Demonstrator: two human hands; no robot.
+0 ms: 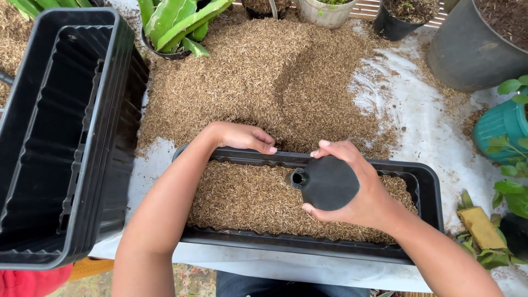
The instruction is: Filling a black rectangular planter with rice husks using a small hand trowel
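Black funnel-shaped piece (pixel 327 183) held over a husk-filled planter

The right hand (pixel 357 190) grasps it above the long black planter (pixel 423 181); the left hand (pixel 242 136), loosely curled and empty, rests on the far rim beside the husk pile (pixel 264 77).

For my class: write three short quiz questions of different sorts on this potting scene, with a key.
1. True or false: the right hand holds a black funnel-shaped piece.
2. Where does the left hand rest? A) on the teal pot B) on the far rim of the long black planter C) in the empty planter
3. What fills the long planter?

Key: 1 true. 2 B. 3 Brown husks.
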